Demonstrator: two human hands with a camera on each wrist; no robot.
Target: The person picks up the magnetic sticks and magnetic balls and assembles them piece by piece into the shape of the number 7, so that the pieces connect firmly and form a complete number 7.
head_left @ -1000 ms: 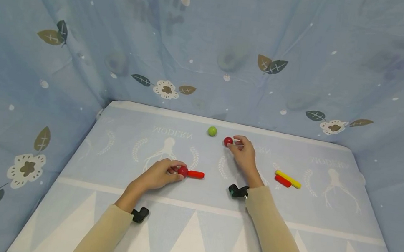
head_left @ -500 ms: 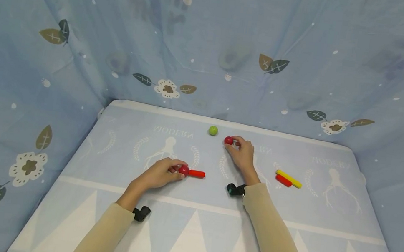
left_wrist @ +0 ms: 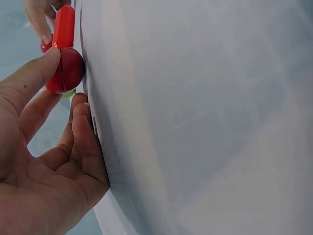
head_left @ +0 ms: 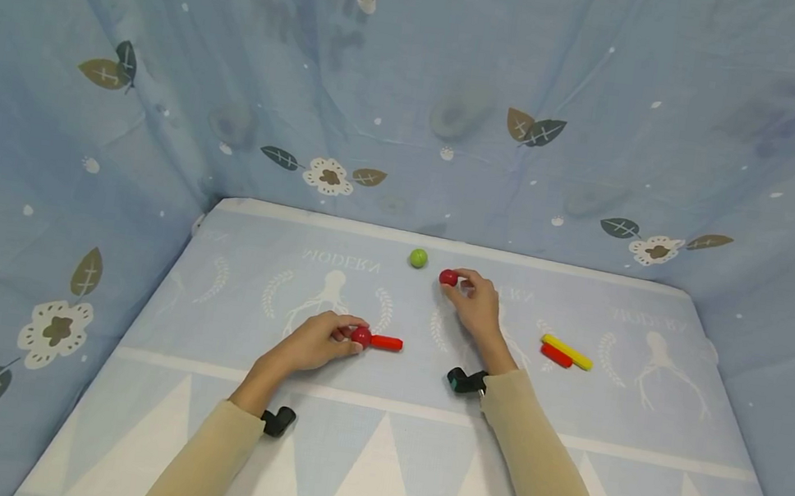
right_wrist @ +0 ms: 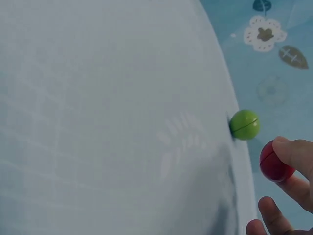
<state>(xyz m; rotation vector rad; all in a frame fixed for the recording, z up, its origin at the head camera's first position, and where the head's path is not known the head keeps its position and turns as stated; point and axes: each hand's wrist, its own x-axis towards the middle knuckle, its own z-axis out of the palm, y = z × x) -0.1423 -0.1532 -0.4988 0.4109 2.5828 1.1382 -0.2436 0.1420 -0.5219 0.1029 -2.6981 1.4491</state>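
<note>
1. The left hand (head_left: 315, 343) lay on the blue cloth (head_left: 374, 435), its thumb and fingertips pinching a red ball (head_left: 360, 335) at their tips.
2. A short red rod (head_left: 386, 343) lay on the far side of that ball from the palm, touching it.
3. The right hand (head_left: 479, 308) pinched a second red ball (head_left: 448, 277) between thumb and forefinger, at its fingertips.
4. A green ball (head_left: 418, 258) sat just beyond that pinched ball, apart from it.
5. A yellow stick (head_left: 567, 352) and a red stick (head_left: 555, 355) lay side by side, outward of the right wrist.
</note>
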